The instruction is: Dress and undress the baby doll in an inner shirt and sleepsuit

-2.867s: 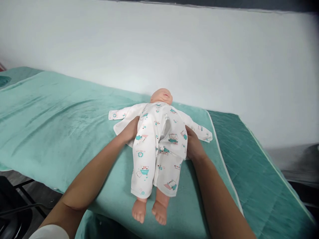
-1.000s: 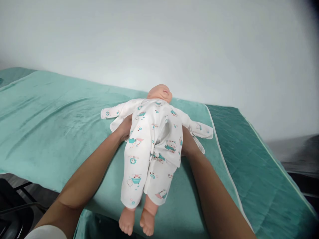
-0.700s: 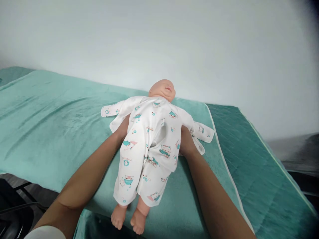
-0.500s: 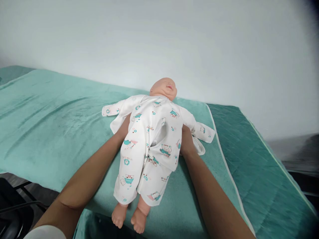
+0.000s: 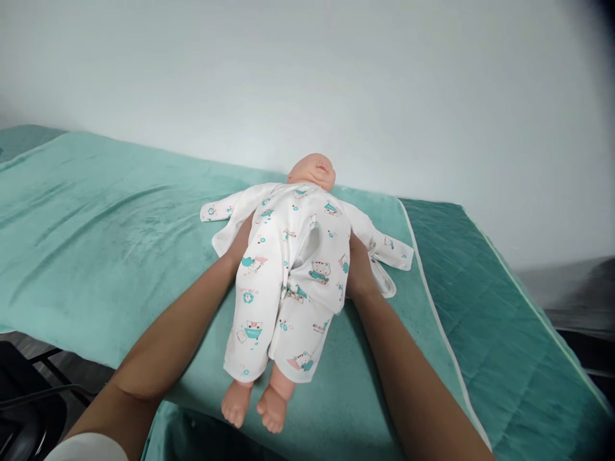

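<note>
A baby doll (image 5: 293, 269) in a white romper printed with teal cartoon animals lies face up on a teal towel (image 5: 120, 230). Its head points to the wall and its bare feet hang near the front edge. My left hand (image 5: 239, 246) is tucked under the doll's left flank, mostly hidden by the romper. My right hand (image 5: 358, 272) grips the other flank, its fingers hidden beneath the body. Both hands hold the torso, which appears slightly raised off the towel. The empty sleeves lie spread out on both sides.
The towel covers a padded table with a darker green quilted cover (image 5: 485, 307) showing at the right. A white wall (image 5: 336, 83) runs close behind the doll's head. A dark chair frame (image 5: 29, 403) stands by the floor at lower left.
I have drawn the doll toward the front edge and lifted it a little; in the last half second it shifted slightly back and right. Both hands stayed under its sides throughout.
</note>
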Demonstrator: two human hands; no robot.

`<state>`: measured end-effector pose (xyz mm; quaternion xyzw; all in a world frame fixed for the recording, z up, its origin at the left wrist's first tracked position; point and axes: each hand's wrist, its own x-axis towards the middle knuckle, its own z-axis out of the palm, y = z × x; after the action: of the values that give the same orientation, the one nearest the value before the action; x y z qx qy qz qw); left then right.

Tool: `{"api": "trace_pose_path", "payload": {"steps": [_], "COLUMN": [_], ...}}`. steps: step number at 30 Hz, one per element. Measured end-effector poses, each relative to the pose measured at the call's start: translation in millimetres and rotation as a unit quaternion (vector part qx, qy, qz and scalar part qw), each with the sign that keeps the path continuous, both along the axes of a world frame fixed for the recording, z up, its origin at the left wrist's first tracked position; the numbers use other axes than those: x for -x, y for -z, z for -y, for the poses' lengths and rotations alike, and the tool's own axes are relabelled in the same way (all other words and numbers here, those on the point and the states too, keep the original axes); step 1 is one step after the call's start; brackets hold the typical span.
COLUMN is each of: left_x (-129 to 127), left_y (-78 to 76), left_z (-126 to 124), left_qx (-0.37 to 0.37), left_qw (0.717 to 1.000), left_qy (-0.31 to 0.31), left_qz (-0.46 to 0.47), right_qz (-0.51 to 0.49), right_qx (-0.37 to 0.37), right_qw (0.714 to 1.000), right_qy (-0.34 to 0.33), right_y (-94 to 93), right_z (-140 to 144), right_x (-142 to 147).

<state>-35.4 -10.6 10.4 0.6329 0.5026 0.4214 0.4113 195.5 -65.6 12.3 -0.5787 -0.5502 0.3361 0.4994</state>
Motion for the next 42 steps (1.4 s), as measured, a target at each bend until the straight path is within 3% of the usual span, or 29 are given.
{"api": "trace_pose_path", "payload": {"steps": [6, 14, 17, 20, 24, 27, 30, 34, 38, 42], "left_x": [-8.0, -14.2, -11.8, -8.4, -1.5, 9.6, 26.4, 48.6, 57.6, 45.5], "left_y": [-15.3, -19.3, -17.3, -13.1, -3.2, 6.4, 16.0, 27.2, 34.2, 35.9], "left_z": [5.7, 5.7, 2.5, 0.4, 18.3, 59.7, 116.1, 179.8, 209.4, 213.7], "left_qx": [-0.039, 0.087, 0.072, 0.002, -0.065, -0.068, -0.070, -0.088, -0.121, -0.177], "left_qw": [0.990, 0.963, 0.967, 0.985, 0.989, 0.989, 0.992, 0.995, 0.989, 0.969], "left_qy": [0.053, -0.041, -0.042, -0.061, -0.087, -0.099, -0.094, -0.019, 0.026, 0.010], "left_qz": [0.124, 0.253, 0.242, 0.163, 0.102, 0.085, 0.046, -0.039, -0.076, -0.169], "right_qz": [-0.101, -0.229, -0.228, -0.205, -0.143, -0.070, 0.009, 0.119, 0.191, 0.233], "right_qx": [-0.019, -0.054, -0.058, -0.062, -0.091, -0.131, -0.176, -0.192, -0.178, -0.167], "right_qw": [0.995, 0.972, 0.971, 0.975, 0.985, 0.988, 0.983, 0.974, 0.965, 0.956], "right_qy": [-0.010, -0.029, -0.046, -0.055, 0.002, 0.046, 0.050, 0.034, 0.024, 0.064], "right_y": [5.2, 15.8, 17.0, 19.5, 26.7, 28.1, 24.2, 23.8, 37.8, 48.0], "right_z": [-5.4, -12.6, -14.7, -17.4, -9.6, 19.1, 67.5, 140.0, 192.4, 201.6], "right_x": [2.4, -3.5, -5.7, -8.3, -7.2, 3.8, 20.3, 40.6, 57.9, 66.7]}}
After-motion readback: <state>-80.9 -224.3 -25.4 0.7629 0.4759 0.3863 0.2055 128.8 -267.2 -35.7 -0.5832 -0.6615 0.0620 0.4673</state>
